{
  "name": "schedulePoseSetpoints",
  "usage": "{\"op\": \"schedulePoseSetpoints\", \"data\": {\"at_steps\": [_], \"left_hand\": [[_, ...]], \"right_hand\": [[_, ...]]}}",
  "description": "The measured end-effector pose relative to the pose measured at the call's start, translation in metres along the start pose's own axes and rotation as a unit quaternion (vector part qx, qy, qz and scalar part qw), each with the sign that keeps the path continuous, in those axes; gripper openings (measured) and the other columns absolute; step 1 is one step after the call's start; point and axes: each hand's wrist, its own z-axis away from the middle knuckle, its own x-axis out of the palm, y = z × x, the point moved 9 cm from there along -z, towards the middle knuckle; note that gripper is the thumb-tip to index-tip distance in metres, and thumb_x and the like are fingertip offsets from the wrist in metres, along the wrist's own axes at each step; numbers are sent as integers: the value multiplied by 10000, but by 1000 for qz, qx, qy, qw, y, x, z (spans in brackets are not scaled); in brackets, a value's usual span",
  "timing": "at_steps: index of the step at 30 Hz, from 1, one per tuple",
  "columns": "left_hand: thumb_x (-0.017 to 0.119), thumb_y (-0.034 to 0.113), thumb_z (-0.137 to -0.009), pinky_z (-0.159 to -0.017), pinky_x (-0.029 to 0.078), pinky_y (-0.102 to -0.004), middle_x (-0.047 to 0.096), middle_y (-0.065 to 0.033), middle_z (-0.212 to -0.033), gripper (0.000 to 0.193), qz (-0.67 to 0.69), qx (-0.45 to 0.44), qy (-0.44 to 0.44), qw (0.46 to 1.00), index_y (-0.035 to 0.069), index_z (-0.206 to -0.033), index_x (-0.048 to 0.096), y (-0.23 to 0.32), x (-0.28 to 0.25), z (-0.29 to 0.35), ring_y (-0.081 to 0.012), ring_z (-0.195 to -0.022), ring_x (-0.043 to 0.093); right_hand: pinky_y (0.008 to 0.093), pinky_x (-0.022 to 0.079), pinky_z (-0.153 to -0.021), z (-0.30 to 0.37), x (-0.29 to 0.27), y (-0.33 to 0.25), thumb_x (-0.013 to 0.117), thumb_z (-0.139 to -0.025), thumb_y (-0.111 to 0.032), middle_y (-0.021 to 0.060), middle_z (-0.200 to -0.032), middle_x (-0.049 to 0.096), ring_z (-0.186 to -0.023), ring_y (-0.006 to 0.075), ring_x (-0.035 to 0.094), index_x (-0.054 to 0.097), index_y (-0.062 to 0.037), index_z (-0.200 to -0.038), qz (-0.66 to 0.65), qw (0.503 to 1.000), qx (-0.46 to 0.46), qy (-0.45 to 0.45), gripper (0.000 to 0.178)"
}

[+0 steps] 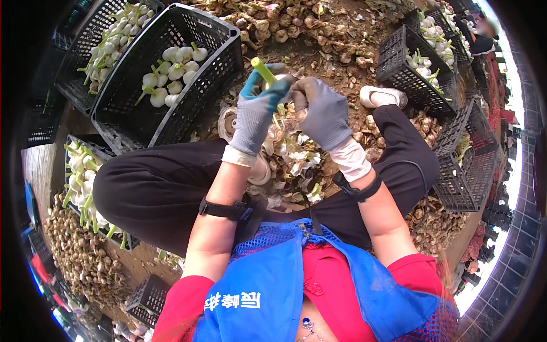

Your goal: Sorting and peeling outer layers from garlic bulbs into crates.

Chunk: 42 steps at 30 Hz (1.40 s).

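My left hand (256,111), in a grey and teal work glove, is closed around a garlic bulb whose thick green stem (262,70) sticks up past the fingers. The bulb itself is mostly hidden between the gloves. My right hand (326,113), in a grey glove with soiled fingertips, is curled up against the other hand. What its fingers pinch is hidden. Below the hands, a heap of pale garlic skins (293,157) lies on the ground between my legs.
A black plastic crate (219,60) at the left holds several clean white bulbs. More crates of garlic (108,43) stand beyond it, and others (399,62) at the far right. Unpeeled garlic (285,25) is piled ahead. Another black crate (467,165) stands right of my knee.
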Motion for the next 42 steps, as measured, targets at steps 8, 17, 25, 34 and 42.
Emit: {"op": "schedulePoseSetpoints", "data": {"at_steps": [8,17,25,34,42], "left_hand": [[436,298,-1020,-1015,479,-360,558,-172,-1356,453,-142,173,-76,972,8,-1364,486,20,-8,-9,-279,-1239,570],[405,77,-1030,-958,487,-276,627,-113,-1231,268,-79,207,-22,975,-7,-1242,546,24,-12,-11,-180,-1106,607],[617,356,-966,-1143,405,-413,490,-159,-1329,567,331,200,66,920,23,-1376,410,72,-45,-29,-303,-1296,490],[430,197,-1045,-1020,495,-418,589,-126,-1258,380,125,53,99,986,24,-1384,416,22,-63,-48,-261,-1147,614],[598,80,-963,-915,451,-213,563,-11,-1176,360,25,17,139,990,27,-1311,521,22,-83,-49,-51,-1022,537]], "right_hand": [[411,540,-746,56,82,35,593,-872,-133,113,-849,638,-839,304,688,626,-116,-974,109,953,64,-274,109],[336,525,-835,7,59,27,625,-946,-277,140,-1069,716,-956,243,700,656,-96,-1204,-412,858,232,-199,317],[376,497,-950,-74,163,128,608,-941,-280,144,-1209,671,-1097,290,649,649,-124,-1248,-49,938,193,-283,347],[494,500,-896,-237,258,133,599,-911,-339,222,-1149,662,-1086,380,629,501,-198,-1381,35,969,127,-208,500],[447,538,-848,-208,289,130,669,-833,-287,149,-1083,685,-1010,327,668,682,-171,-1108,170,951,115,-229,299]]}}
